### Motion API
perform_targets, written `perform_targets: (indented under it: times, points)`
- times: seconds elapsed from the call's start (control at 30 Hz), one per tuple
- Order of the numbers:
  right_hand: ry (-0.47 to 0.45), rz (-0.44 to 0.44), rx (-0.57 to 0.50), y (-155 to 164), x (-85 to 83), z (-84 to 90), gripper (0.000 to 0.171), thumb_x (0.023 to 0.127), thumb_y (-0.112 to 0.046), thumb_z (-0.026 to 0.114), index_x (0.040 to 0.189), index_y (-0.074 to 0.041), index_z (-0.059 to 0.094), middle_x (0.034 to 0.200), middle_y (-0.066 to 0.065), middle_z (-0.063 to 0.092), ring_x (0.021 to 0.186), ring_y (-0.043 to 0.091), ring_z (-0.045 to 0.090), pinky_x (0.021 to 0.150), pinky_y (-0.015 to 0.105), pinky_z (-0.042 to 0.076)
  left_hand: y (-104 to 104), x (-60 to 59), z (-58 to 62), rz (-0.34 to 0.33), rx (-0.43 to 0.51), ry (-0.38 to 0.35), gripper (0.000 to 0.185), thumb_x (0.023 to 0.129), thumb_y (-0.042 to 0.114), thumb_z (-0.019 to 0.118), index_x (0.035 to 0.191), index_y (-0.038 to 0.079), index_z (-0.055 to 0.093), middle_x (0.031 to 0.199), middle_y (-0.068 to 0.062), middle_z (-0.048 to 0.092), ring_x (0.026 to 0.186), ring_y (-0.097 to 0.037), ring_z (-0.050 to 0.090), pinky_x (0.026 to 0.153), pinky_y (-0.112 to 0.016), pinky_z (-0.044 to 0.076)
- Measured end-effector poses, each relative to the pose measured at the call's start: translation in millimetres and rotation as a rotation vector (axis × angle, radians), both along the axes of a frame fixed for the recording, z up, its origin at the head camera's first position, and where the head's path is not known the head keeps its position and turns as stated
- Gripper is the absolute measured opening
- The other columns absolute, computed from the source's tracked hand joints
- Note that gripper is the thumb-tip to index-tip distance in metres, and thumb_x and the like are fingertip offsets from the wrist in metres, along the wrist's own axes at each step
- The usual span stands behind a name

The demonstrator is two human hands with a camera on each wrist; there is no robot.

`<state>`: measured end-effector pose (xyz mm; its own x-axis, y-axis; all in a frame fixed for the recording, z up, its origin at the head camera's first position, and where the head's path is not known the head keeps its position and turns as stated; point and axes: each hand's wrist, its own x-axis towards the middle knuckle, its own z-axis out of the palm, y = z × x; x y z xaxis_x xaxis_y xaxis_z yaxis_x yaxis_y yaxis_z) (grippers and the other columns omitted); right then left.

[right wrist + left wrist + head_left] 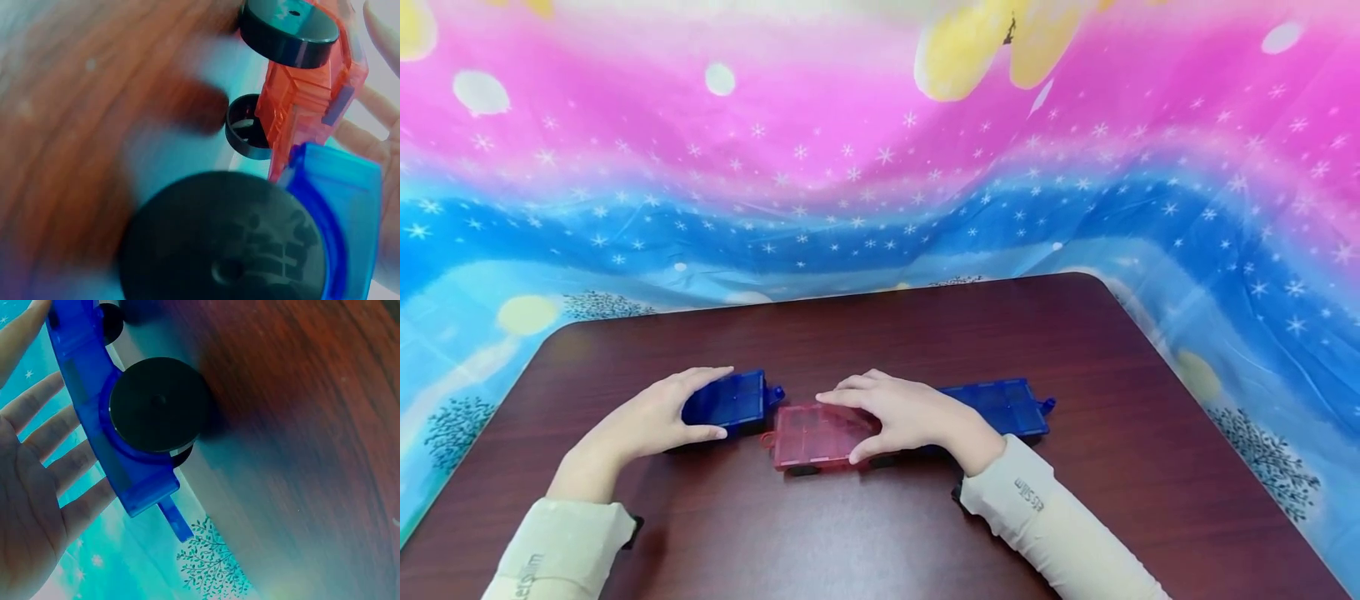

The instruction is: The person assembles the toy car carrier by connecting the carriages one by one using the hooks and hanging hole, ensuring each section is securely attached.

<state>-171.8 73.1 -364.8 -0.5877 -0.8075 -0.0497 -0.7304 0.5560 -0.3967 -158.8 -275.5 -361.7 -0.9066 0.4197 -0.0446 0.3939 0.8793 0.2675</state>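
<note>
On the dark wooden counter (880, 533), left hand (647, 421) gripping the left blue wheeled car (730, 402); right hand (902, 414) curled over the pink car (812, 435), pinching it. Farther right, touching the pink one, a second blue car (1000, 404). Beyond, starry pink-and-blue cloth (880, 167).

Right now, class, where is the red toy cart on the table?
In the head view the red cart sits near the table's front centre, under the right hand, between two blue carts.
</note>
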Motion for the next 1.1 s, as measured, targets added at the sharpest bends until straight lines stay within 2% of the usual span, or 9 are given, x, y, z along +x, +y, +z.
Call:
perform_targets:
  times: [0.47, 0.77, 1.1]
  points:
    - [-0.020, 0.043, 0.038, -5.4, 1.8, 0.0, 0.079, 0.074, -0.051, 0.071, 0.142, -0.034, 0.035, 0.138, -0.004, 0.043, 0.121, 0.014, 0.041, 0.093, 0.035, 0.046, 1.2, -2.1, -1.7, -0.004, -0.037, -0.010, 0.080, 0.072, 0.044, 0.075, 0.139, 0.015, 0.041, 0.134, -0.014, 0.049, 0.120, -0.036, 0.047, 0.092, -0.055, 0.043]
    - [-0.010, 0.045, 0.052, -4.8, 3.0, 2.2, 0.073, 0.074, -0.046, 0.073, 0.139, -0.034, 0.041, 0.135, -0.003, 0.045, 0.118, 0.014, 0.046, 0.093, 0.036, 0.047, 2.9, -1.8, 0.8, -0.001, -0.048, -0.010, 0.077, 0.072, 0.042, 0.076, 0.137, 0.015, 0.044, 0.132, -0.015, 0.050, 0.118, -0.037, 0.047, 0.089, -0.056, 0.045]
    - [-0.022, 0.053, 0.050, -1.8, 3.7, 4.1, 0.069, 0.075, -0.044, 0.073, 0.137, -0.031, 0.044, 0.137, -0.002, 0.044, 0.120, 0.015, 0.044, 0.093, 0.034, 0.047, 0.8, -1.2, -0.6, 0.005, -0.052, 0.005, 0.078, 0.071, 0.040, 0.077, 0.137, 0.015, 0.044, 0.132, -0.015, 0.050, 0.117, -0.037, 0.048, 0.087, -0.056, 0.046]
